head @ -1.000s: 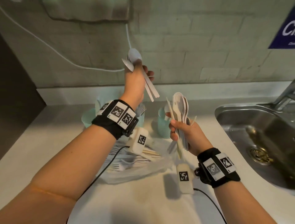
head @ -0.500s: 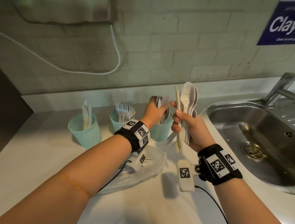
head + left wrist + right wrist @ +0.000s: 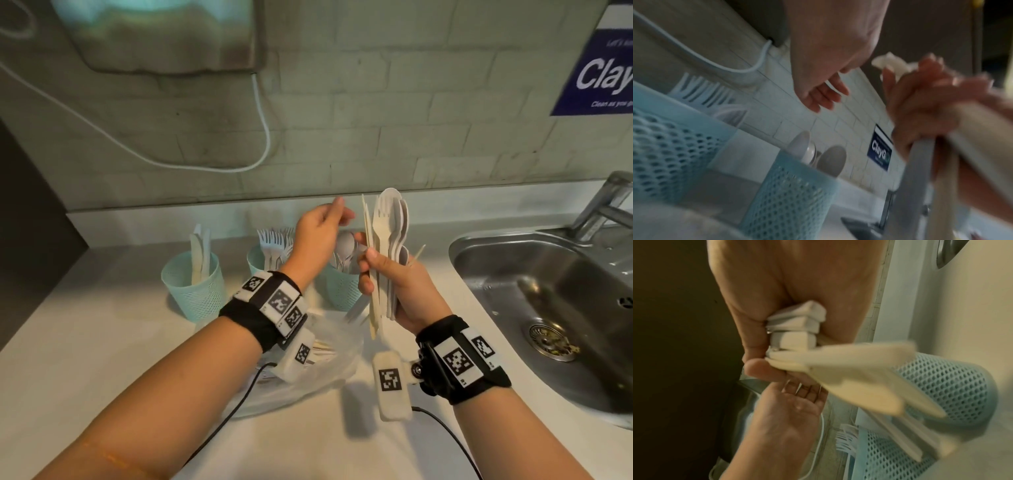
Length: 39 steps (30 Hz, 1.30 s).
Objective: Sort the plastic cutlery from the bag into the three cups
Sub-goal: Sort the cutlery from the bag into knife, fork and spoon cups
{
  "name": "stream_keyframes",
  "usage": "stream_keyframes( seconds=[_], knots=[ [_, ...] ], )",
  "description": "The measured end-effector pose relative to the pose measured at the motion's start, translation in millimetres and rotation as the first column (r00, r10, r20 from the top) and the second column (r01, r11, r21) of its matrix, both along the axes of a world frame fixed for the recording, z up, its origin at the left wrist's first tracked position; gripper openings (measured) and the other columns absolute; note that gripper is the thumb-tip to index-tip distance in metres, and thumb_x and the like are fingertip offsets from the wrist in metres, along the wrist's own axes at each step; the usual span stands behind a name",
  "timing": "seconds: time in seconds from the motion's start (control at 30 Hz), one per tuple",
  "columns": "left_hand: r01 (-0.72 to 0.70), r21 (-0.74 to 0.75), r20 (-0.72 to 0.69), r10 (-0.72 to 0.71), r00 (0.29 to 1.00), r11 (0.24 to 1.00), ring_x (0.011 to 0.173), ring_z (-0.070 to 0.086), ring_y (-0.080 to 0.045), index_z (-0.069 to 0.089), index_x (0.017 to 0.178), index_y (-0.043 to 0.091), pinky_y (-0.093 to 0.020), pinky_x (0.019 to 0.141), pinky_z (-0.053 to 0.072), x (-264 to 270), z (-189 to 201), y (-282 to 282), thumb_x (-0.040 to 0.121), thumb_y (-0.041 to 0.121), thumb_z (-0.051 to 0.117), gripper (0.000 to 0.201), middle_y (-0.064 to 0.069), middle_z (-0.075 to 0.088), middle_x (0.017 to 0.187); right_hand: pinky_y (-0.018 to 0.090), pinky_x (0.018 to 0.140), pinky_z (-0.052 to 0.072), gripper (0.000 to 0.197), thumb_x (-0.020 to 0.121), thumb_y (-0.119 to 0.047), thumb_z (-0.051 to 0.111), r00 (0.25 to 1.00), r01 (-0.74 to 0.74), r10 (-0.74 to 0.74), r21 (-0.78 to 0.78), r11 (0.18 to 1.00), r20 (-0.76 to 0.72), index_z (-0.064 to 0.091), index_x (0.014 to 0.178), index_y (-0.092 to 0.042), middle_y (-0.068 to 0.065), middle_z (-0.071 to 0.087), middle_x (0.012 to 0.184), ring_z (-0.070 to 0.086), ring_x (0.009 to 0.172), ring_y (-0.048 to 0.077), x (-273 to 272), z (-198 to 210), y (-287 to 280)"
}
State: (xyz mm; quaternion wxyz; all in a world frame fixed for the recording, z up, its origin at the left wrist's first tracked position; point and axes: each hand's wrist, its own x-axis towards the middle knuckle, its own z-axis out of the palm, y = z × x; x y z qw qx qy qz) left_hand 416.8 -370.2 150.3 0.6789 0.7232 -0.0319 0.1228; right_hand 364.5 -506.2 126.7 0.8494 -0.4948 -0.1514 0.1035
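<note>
Three teal mesh cups stand in a row by the wall: the left cup [image 3: 193, 286] holds knives, the middle cup [image 3: 257, 262] holds forks, and the right cup [image 3: 339, 286] holds spoons [image 3: 831, 158]. My right hand [image 3: 394, 284] grips an upright bundle of cutlery [image 3: 387, 240] with a fork, spoons and knives, just right of the spoon cup. My left hand [image 3: 323, 228] hovers empty above the spoon cup, fingers relaxed and spread [image 3: 825, 95]. The clear plastic bag [image 3: 329, 356] lies on the counter under my left wrist, with more cutlery inside.
A steel sink [image 3: 555, 308] with a drain and a tap [image 3: 603, 205] lies to the right. A white cable [image 3: 263, 137] hangs down the tiled wall. A blue sign [image 3: 599, 75] is at the upper right. The white counter [image 3: 102, 342] extends left and toward me.
My left hand came down from high up with two spoons, put them into the right cup and let go. It now hovers empty above that cup. The right hand kept its bundle.
</note>
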Motion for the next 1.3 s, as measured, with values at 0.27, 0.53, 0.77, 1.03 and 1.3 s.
stream_keyframes(
  seconds=[0.27,0.53,0.77,1.03,1.3],
  knots=[
    [0.314,0.091,-0.008,-0.315,0.949,0.945,0.049,0.056,-0.019,0.062,0.078,0.0,-0.036,0.059,0.052,-38,12,37,0.089,0.023,0.061,0.025,0.0,0.052,0.056,0.022,0.049,0.049,0.018,0.086,-0.017,0.056,0.999,-0.033,0.032,-0.068,0.997,-0.004,0.058,0.098,-0.003,-0.001,0.063,0.069,0.057,0.053,0.014,-1,8,32],
    [0.147,0.013,0.045,-0.147,0.988,0.989,0.057,0.053,-0.014,0.062,0.076,0.01,-0.028,0.064,0.047,-51,14,65,0.095,0.015,0.051,0.022,-0.005,0.058,0.064,0.027,0.058,0.054,0.024,0.084,-0.014,0.059,0.992,-0.116,0.113,-0.054,0.992,-0.052,0.063,0.106,-0.004,0.006,0.068,0.078,0.064,0.061,0.016,-4,8,59],
    [-0.039,-0.178,0.136,0.063,0.989,0.983,0.058,0.065,-0.017,0.05,0.088,0.015,-0.024,0.059,0.051,-53,35,95,0.102,0.021,0.033,0.022,0.0,0.062,0.059,0.025,0.053,0.05,0.026,0.086,-0.002,0.056,0.993,-0.075,0.068,-0.072,0.995,-0.099,0.067,0.107,-0.009,0.006,0.064,0.078,0.057,0.063,0.015,-3,4,72],
    [0.124,0.046,-0.147,-0.116,0.982,0.991,0.042,0.034,-0.005,0.055,0.08,0.019,-0.017,0.039,0.029,-59,19,91,0.088,0.036,0.061,0.02,0.01,0.041,0.052,0.025,0.054,0.05,0.031,0.083,-0.005,0.06,0.994,-0.101,0.096,-0.09,0.991,-0.06,0.058,0.113,0.0,0.006,0.055,0.07,0.055,0.059,0.014,-2,0,82],
    [0.198,0.083,-0.235,-0.174,0.956,0.977,0.047,0.039,-0.007,0.065,0.101,0.008,-0.017,0.041,0.032,-57,10,91,0.084,0.022,0.068,0.021,0.004,0.047,0.057,0.021,0.056,0.051,0.035,0.073,-0.01,0.064,1.0,-0.013,0.011,-0.095,0.995,-0.026,0.06,0.107,-0.001,-0.001,0.069,0.069,0.064,0.062,0.01,-3,0,80]
  ],
)
